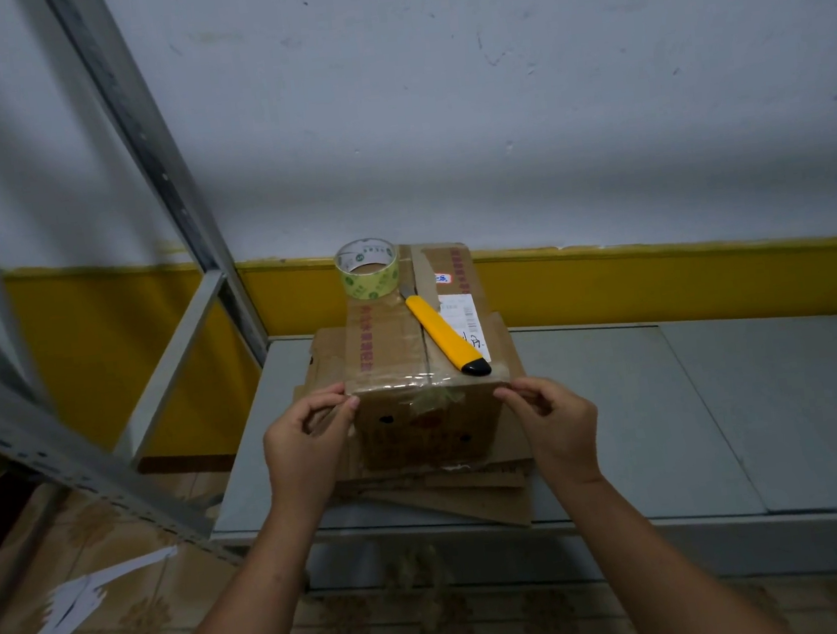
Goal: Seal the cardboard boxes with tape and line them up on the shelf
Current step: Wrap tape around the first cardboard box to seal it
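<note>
A closed cardboard box point(420, 427) sits on a stack of flattened cardboard point(456, 498) on the grey metal shelf point(675, 419). Clear tape runs over the box's top seam and down its front face. A roll of clear tape point(369, 268) stands on the far end of the box top. Beside the roll, a yellow utility knife point(446, 334) lies along the seam. My left hand point(306, 444) pinches the box's near left top corner with thumb and fingertips. My right hand point(554, 421) pinches the near right top corner the same way.
A grey slotted shelf upright point(170, 188) rises at the left, with a loose metal rail point(59, 457) leaning below it. White paper scraps point(70, 606) lie on the tiled floor at lower left. The wall behind is white above a yellow band point(660, 281).
</note>
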Demonstrator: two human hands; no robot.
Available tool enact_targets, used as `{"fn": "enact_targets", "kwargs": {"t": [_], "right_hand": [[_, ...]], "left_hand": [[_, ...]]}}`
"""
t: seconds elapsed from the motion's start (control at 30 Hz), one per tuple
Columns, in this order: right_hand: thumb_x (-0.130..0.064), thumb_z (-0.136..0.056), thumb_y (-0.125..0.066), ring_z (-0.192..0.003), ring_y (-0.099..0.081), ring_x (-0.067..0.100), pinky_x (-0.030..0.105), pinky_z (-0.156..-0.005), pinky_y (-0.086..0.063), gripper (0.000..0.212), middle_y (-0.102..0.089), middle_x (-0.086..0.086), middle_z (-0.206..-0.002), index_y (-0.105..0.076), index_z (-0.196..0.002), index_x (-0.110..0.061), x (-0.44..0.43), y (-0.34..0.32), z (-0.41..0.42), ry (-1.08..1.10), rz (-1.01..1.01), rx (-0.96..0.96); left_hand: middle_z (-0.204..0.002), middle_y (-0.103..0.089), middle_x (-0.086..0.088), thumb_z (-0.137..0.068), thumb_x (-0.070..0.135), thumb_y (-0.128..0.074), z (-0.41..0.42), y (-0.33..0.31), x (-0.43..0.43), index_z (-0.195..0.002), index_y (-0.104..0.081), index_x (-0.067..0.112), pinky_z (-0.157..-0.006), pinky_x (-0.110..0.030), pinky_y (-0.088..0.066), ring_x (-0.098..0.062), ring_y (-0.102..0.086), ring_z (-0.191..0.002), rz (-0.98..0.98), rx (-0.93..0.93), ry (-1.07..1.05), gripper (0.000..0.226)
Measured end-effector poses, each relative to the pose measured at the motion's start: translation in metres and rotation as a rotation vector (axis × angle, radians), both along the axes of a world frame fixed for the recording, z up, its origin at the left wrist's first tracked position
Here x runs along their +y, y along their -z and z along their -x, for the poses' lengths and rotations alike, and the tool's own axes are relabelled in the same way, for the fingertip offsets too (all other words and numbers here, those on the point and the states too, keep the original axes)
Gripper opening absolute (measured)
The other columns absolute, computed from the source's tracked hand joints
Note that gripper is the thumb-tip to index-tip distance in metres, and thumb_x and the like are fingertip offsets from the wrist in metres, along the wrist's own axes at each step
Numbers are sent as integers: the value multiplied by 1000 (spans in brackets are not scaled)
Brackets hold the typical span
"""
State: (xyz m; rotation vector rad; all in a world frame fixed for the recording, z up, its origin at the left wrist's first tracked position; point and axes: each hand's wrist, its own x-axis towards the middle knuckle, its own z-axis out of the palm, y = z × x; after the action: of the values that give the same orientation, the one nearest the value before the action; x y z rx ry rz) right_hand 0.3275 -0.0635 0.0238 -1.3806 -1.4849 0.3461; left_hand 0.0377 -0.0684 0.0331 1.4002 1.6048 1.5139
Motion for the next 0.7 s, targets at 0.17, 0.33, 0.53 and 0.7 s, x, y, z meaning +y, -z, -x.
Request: {"fn": "enact_targets", "kwargs": {"t": [0.17, 0.33, 0.53, 0.7], "right_hand": [[-21, -92, -74, -92, -71, 0, 17, -79, -58, 22, -76, -7, -98, -77, -112, -13, -7, 1, -6, -51, 48, 34], [-9, -95, -72, -95, -72, 2, 26, -86, -61, 21, -77, -9, -101, -77, -114, -15, 6, -9, -27, -132, 245, 9], [-9, -84, -83, -90, -71, -5, 12, -84, -55, 33, -75, -10, -97, -77, -116, -10, 10, -19, -28, -164, 316, -6], [-10, -79, -87, -85, -72, -4, 12, -81, -56, 32, -75, -10, -90, -78, -109, -8, 8, -23, -27, -150, 337, 12]], "left_hand": [[-119, -77, 4, -92, 9, -79, 10, 1, -1, -109, -79, 16, -92, -29, -61, -10, -72, -114, 35, 17, 124, 19], [-113, -77, 6, -96, 4, -73, 31, -9, 12, -111, -79, 16, -88, -30, -64, -10, -72, -109, 98, 81, 210, 21], [-113, -76, 11, -83, 11, -87, 37, -18, 20, -114, -79, 20, -93, -40, -63, -1, -70, -110, 101, 229, 276, 32], [-111, -77, 11, -78, 16, -91, 44, -19, 22, -111, -81, 21, -96, -42, -62, -6, -72, -110, 120, 235, 339, 36]]}}
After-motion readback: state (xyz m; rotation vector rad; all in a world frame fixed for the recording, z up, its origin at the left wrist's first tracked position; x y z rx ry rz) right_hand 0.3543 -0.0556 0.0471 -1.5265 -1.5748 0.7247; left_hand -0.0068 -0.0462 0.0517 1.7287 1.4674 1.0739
